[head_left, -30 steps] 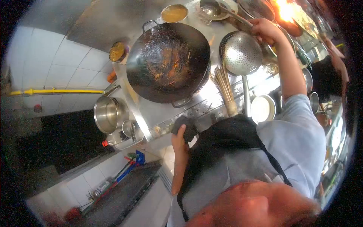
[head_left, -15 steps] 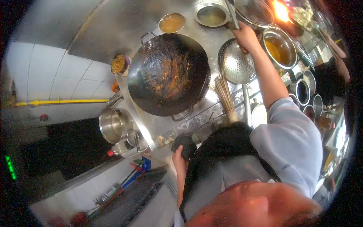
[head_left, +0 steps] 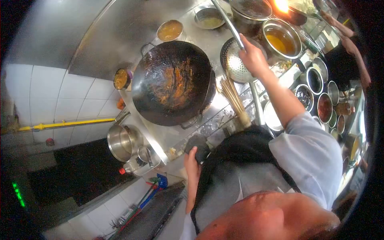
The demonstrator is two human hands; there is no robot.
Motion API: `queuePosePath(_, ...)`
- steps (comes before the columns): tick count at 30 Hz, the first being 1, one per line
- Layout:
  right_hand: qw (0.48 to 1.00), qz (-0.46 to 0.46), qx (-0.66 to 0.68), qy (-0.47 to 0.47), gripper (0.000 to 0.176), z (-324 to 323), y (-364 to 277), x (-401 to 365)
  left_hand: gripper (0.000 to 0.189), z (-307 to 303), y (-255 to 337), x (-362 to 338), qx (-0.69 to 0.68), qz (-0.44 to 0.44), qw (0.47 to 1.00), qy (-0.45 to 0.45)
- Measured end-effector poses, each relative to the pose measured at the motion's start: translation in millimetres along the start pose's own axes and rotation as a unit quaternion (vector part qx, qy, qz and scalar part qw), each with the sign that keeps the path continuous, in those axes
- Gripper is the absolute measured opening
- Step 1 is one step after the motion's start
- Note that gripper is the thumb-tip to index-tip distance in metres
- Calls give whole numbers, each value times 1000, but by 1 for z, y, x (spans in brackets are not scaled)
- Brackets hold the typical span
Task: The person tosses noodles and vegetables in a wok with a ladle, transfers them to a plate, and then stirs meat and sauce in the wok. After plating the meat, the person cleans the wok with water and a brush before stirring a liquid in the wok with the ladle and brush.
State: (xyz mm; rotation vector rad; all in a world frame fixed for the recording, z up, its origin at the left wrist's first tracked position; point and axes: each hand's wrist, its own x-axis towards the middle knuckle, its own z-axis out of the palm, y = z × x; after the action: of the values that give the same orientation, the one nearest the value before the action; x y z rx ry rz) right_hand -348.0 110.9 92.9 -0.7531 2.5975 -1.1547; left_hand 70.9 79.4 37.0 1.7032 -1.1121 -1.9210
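My right hand (head_left: 253, 58) is closed round the long metal handle (head_left: 226, 20) of a cooking utensil, whose head lies beyond the top edge of the view. Below that hand rests a perforated strainer (head_left: 237, 64) with a long handle. At the front edge of the stove, my left hand (head_left: 193, 161) grips a dark folded cloth (head_left: 197, 147). Just past the cloth sits a big black wok (head_left: 172, 84), holding no food but coated with orange-brown residue. A bamboo wok brush (head_left: 235, 102) lies between the wok and the strainer.
Behind the wok stand a bowl of orange-brown liquid (head_left: 169, 30) and a pan of cloudy liquid (head_left: 209, 18). A pot of yellow oil (head_left: 282, 42) is at right, near a flame (head_left: 281, 5). Several seasoning pots (head_left: 315, 80) and another person's arms (head_left: 354, 48) are farther right.
My right hand has shifted left with the utensil handle, which now slants more. My left hand still grips the cloth. The whole view has turned slightly.
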Motion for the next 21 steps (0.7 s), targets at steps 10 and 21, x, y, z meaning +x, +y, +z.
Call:
queuePosePath(10, 888, -261, -344, -158, 24, 119, 135, 206, 38, -15, -22, -20, 37, -2, 996, 77)
queuePosePath(21, 803, 224, 485, -265, 23, 25, 53, 199, 43, 20, 16, 23, -286, -2, 958, 17)
